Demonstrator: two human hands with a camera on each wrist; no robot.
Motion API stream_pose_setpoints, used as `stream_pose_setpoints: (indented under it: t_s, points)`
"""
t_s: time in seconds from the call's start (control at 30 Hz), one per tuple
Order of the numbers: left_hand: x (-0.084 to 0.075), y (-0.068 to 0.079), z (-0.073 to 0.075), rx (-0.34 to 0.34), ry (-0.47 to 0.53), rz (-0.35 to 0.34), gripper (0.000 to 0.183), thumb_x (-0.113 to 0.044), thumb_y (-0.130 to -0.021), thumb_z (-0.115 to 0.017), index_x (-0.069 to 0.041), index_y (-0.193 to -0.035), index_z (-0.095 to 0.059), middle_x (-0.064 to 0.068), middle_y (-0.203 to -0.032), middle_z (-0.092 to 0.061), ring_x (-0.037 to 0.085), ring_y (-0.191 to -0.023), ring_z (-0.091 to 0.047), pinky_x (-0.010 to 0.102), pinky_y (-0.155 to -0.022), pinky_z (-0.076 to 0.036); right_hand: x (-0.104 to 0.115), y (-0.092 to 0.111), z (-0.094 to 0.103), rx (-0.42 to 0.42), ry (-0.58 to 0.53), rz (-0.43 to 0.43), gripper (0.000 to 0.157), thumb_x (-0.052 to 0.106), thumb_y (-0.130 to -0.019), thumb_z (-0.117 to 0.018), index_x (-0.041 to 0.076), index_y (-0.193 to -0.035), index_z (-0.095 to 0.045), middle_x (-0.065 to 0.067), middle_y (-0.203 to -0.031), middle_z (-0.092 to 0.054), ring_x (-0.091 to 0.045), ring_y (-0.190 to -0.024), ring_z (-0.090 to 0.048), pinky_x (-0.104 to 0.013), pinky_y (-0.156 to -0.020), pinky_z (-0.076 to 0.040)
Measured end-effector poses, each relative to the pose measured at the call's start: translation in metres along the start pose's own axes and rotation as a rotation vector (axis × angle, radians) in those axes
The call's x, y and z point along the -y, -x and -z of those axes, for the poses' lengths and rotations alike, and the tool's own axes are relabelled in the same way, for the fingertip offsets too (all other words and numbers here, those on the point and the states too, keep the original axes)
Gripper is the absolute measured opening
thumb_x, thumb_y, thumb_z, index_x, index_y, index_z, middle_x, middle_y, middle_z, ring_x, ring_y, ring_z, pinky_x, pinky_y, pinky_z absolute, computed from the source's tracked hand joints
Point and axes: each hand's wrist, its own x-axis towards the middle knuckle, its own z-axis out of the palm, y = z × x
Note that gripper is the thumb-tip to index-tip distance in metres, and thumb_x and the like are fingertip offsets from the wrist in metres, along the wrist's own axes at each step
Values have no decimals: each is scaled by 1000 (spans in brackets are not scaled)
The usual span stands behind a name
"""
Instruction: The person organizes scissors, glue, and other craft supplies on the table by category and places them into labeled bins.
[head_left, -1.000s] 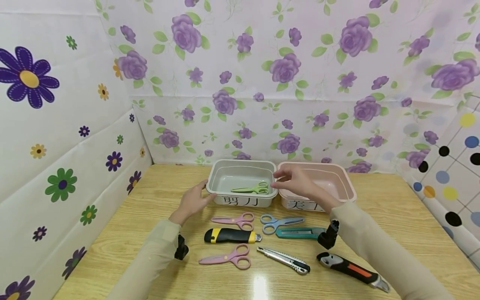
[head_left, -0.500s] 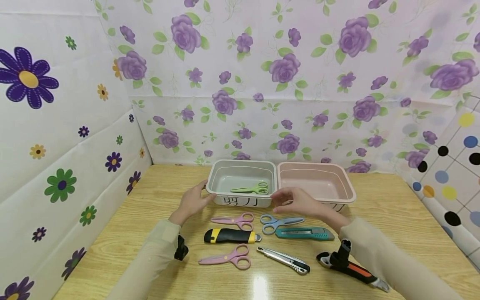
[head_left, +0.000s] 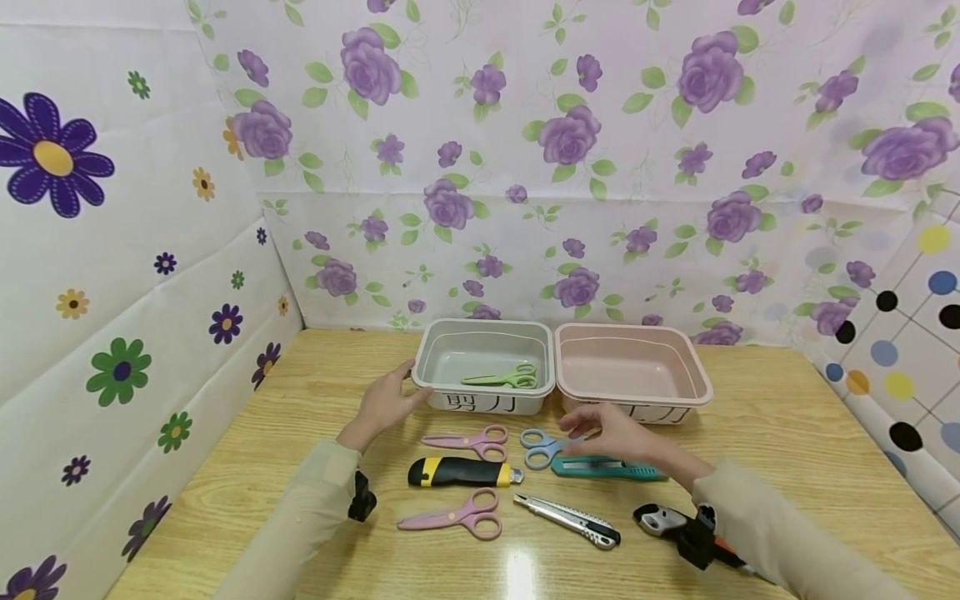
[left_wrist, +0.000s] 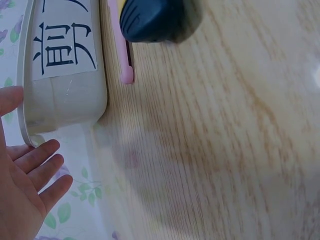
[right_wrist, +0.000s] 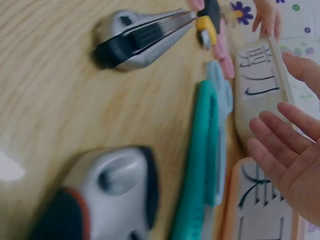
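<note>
My left hand (head_left: 382,408) rests at the left end of a pale grey bin (head_left: 531,403), fingers loosely extended; in the left wrist view its thumb touches the rim. Inside that bin lie light-green scissors (head_left: 517,377). Above the blue scissors (head_left: 538,454) hovers my right hand (head_left: 618,437), partly covering their blades. Its fingers hang relaxed in the right wrist view, holding nothing. Just below the blue scissors lies a teal utility knife (head_left: 630,472). A pink bin (head_left: 637,400) stands beside the grey one, its label partly hidden by the right hand.
Two pairs of pink scissors (head_left: 480,439), a black-and-yellow utility knife (head_left: 461,472) and a silver utility knife (head_left: 570,521) lie on the wooden table (head_left: 345,367). A black, silver and orange knife (head_left: 660,520) sits partly under the right wrist. Flowered cloth walls (head_left: 480,167) surround the table.
My right hand has moved from the grey bin's right rim down and slightly right, to above the blue scissors. The left hand stays at the grey bin.
</note>
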Motion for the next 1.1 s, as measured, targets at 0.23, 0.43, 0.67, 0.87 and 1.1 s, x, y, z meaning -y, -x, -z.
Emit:
stream_pose_setpoints:
  t_s: [0.23,0.43,0.67,0.87,1.1]
  points:
    - [2,0,-1,2,-1,-5,67,-36,-86,-60,6,-133,-40,22,-117,-57,37,-96,-59,49,-80,-47,-18,3,-1,-16,7,44,46,21,-78,-72,-10,-110,-57,-22,-105,-60,-36,-98,-58,-27,-79,-51]
    - [2,0,-1,1,4,-3,67,-36,-86,-60,7,-133,-39,23,-117,-57,38,-99,-58,49,-81,-47,-21,3,-1,-14,26,54,45,21,-79,-71,-8,-110,-58,-20,-105,-62,-33,-100,-58,-33,-84,-49]
    - [1,0,-1,-2,15,-5,67,-36,-85,-60,5,-133,-39,22,-117,-58,38,-101,-57,49,-81,-48,-30,2,1,-19,84,86,35,13,-82,-67,-8,-109,-59,-18,-103,-64,-30,-97,-60,-38,-83,-49]
    - [1,0,-1,-6,21,-6,67,-36,-85,-61,5,-134,-39,22,-117,-58,38,-102,-57,49,-79,-48,-36,1,1,-30,102,88,29,9,-82,-66,-7,-106,-61,-16,-101,-64,-29,-95,-61,-32,-80,-50]
    - [1,1,-1,-1,21,-4,67,-35,-85,-61,4,-134,-38,22,-118,-57,38,-103,-56,49,-81,-48,-40,1,1,-100,146,64,19,2,-82,-64,-5,-99,-66,-12,-97,-66,-22,-90,-62,-23,-76,-50]
